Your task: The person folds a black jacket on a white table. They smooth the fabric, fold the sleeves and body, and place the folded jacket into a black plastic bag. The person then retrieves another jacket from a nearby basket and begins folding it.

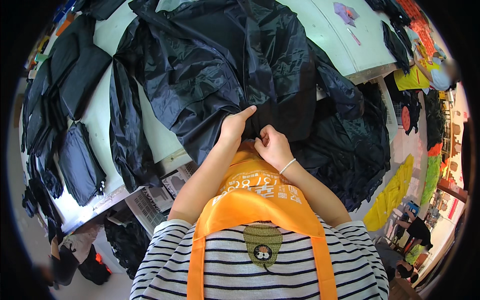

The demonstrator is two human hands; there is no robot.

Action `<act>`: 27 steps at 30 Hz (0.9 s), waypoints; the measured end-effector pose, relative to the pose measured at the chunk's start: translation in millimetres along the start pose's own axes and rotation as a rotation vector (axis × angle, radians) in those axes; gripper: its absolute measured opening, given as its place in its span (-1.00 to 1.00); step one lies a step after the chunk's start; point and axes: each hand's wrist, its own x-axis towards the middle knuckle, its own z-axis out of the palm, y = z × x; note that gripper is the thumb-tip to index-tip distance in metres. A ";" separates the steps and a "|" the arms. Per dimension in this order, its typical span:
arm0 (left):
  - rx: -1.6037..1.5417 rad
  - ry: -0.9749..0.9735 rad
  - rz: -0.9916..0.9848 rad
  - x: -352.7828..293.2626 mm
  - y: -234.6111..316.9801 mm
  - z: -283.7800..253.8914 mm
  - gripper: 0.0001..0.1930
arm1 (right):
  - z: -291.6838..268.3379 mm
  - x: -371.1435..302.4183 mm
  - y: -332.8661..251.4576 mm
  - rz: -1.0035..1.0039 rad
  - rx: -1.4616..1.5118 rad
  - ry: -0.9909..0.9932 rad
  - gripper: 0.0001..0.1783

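A shiny black jacket (195,65) lies spread over the pale table, its front toward me and its sleeves out to either side. At the bottom of its front opening, my left hand (234,126) is closed on one front edge, thumb on top and fingers hidden under the cloth. Just to the right and a little nearer, my right hand (275,148) is closed in a pinch at the other front edge by the hem. Whether a zipper end is between those fingers is hidden. A bead bracelet (287,166) circles my right wrist.
Folded dark garments (82,162) hang over the table's left side (97,202). A large black garment heap (350,155) sits close to my right. A purple cloth scrap (345,13) lies at the far right, and yellow fabric (390,192) beyond the heap. Other people work around the edges.
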 end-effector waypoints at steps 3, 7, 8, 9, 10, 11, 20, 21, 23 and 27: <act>-0.018 -0.016 0.018 0.4 -0.7 -1.1 -0.80 | -8.5 2.1 -0.5 0.061 0.135 -0.123 -0.76; -0.049 -0.058 -0.008 1.1 2.3 -3.1 -0.79 | -13.9 3.2 4.0 0.496 0.728 -0.298 -0.83; -0.050 -0.055 -0.004 0.6 2.9 -2.9 -0.79 | -15.3 2.3 13.6 0.574 0.941 -0.344 -0.86; -0.052 -0.054 -0.002 0.1 3.1 -2.5 -0.79 | -17.6 0.9 17.5 0.627 1.033 -0.348 -0.88; -0.048 -0.041 0.004 -1.2 3.2 -2.2 -0.79 | -18.7 -0.6 19.2 0.679 1.126 -0.351 -0.89; -0.044 -0.028 0.011 -3.5 3.0 -1.9 -0.79 | -17.8 -1.3 18.4 0.721 1.163 -0.313 -0.89; -0.378 0.048 0.035 -39.9 -17.8 -37.0 -0.76 | -20.0 17.2 -4.1 0.659 1.214 -0.086 -0.90; -0.361 0.058 0.033 -51.3 -13.6 -31.6 -0.77 | -16.6 17.7 -7.0 0.648 1.205 -0.103 -0.90; -0.332 0.021 0.003 -62.4 -8.0 -26.6 -0.78 | -8.8 19.1 -12.8 0.624 1.181 -0.149 -0.89; -0.219 0.041 -0.011 -58.4 -10.9 -31.2 -0.75 | -0.6 20.6 -20.5 0.614 1.161 -0.152 -0.88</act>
